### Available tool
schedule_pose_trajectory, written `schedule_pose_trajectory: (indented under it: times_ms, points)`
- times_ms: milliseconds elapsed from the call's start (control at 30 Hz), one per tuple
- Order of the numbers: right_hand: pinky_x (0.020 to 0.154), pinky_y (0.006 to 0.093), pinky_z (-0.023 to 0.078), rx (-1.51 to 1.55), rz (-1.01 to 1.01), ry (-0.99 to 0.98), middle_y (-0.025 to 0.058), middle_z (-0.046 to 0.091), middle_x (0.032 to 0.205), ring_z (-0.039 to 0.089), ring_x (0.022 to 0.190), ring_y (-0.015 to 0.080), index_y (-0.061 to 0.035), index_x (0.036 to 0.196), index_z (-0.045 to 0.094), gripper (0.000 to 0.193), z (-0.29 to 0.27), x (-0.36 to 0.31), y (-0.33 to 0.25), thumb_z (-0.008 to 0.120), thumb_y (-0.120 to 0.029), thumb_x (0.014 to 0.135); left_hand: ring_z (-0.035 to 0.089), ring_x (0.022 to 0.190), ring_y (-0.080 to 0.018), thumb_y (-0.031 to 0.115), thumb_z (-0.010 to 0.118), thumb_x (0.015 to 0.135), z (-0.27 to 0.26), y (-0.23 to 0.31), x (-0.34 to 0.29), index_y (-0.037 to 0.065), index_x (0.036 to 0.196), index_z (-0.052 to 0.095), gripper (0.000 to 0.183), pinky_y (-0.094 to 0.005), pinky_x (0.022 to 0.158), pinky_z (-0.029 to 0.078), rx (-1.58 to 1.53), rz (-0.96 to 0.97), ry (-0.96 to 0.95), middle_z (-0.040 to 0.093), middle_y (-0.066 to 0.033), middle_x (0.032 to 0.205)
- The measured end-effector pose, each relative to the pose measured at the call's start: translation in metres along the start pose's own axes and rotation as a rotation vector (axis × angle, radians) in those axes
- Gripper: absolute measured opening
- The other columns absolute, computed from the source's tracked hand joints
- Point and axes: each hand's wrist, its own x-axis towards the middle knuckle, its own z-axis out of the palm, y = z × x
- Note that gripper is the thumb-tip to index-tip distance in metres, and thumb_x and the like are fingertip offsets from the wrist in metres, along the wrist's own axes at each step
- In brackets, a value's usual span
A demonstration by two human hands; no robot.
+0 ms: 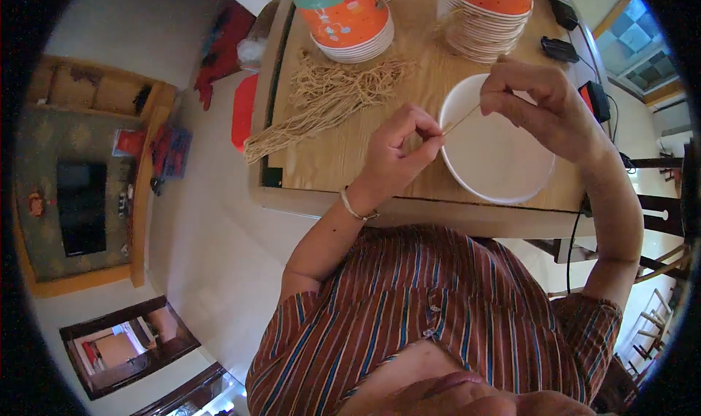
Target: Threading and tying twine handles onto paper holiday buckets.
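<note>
Between my two hands a short tan string (461, 119) is stretched over the rim of a white paper bucket (504, 169). My left hand (400, 149) pinches one end at the bucket's left edge. The other end is pinched by my right hand (531, 103), which hangs above the bucket's opening and hides part of its far rim. The bucket stands near the front edge of the wooden table, and its inside looks white and bare. A loose bundle of tan strings (337, 94) lies to the left, its tied-looking tail reaching the table's left edge.
Stacked orange paper buckets (350, 23) stand at the far left of the table, with a second orange stack (488, 21) farther right. Black devices with cables (561, 49) lie along the right edge. A red stool or box (244, 111) sits beside the table's left side.
</note>
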Motion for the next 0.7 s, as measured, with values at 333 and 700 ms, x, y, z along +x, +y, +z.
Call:
schedule_pose_trajectory:
  times_ms: [333, 700]
  points:
    - [0.05, 0.0208, 0.043, 0.125, 0.374, -0.092, -0.0053, 0.057, 0.07, 0.051, 0.061, 0.0031, -0.0063, 0.092, 0.067, 0.017, -0.019, 0.008, 0.011, 0.061, -0.022, 0.093, 0.056, 0.077, -0.0162, -0.001, 0.068, 0.079, 0.011, 0.009, 0.005, 0.003, 0.089, 0.055, 0.017, -0.0278, 0.071, 0.047, 0.202, 0.091, 0.132, 0.055, -0.0067, 0.086]
    - [0.048, 0.0182, 0.036, 0.04, 0.528, 0.148, -0.0068, 0.054, 0.068, 0.043, 0.058, -0.0016, -0.0094, 0.089, 0.069, 0.018, -0.023, 0.006, 0.064, 0.059, -0.023, 0.094, 0.052, 0.071, -0.0057, 0.004, 0.063, 0.089, 0.014, 0.014, -0.003, 0.002, 0.087, 0.054, 0.01, -0.022, 0.068, 0.047, -0.034, -0.268, 0.212, 0.055, 0.0, 0.08]
